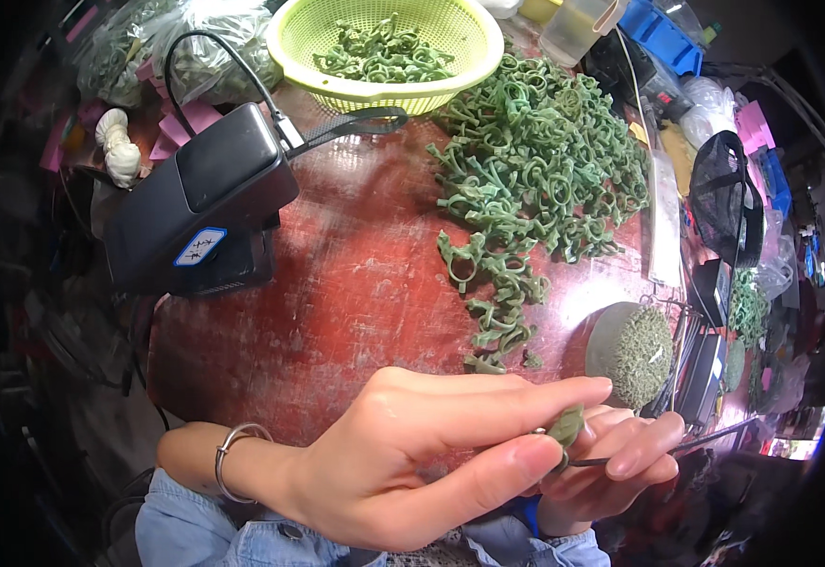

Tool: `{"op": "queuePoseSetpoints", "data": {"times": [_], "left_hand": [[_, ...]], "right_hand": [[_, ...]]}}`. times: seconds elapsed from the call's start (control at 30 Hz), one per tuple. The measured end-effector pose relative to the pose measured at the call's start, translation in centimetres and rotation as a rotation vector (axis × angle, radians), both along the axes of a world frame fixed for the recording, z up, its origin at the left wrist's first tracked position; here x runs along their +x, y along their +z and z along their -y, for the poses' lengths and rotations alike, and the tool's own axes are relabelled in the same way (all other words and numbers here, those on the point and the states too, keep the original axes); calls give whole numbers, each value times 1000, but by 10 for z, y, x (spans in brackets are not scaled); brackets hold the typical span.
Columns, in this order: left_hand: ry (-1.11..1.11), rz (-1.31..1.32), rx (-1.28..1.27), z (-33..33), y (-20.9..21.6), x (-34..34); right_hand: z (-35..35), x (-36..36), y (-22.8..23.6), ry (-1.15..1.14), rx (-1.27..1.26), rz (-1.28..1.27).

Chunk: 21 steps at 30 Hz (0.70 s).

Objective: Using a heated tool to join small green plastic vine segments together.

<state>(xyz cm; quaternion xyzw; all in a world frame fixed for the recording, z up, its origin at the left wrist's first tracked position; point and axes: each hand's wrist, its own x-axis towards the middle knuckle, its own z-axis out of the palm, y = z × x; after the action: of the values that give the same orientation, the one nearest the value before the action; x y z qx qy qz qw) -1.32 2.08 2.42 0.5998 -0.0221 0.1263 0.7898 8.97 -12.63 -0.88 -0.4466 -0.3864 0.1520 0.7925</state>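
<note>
A dim, cluttered room (814, 123) is spread around a red bench (365, 293), its top scuffed and glossed by reflected light. Its far right is covered by heaped green rings (554, 161); a yellow colander (384, 93) is set at the far edge. At near right, a green piece (567, 427) is pinched by the left hand (431, 454), a thin dark rod (715, 435) gripped by the right hand (611, 439).

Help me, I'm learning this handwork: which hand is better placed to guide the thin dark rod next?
Probably the right hand: its fingers hold the thin dark rod, while the left hand has the green leaf-like piece between thumb and index finger.
</note>
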Motion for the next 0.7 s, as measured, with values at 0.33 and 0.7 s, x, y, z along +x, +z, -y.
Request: {"op": "queuePoseSetpoints", "data": {"times": [0.33, 0.7], "left_hand": [[-32, -66, 125, -4, 8, -1], [42, -54, 190, -2, 16, -2]], "right_hand": [[8, 9, 3, 133, -65, -83], [6, 17, 7, 218, -115, -38]]}}
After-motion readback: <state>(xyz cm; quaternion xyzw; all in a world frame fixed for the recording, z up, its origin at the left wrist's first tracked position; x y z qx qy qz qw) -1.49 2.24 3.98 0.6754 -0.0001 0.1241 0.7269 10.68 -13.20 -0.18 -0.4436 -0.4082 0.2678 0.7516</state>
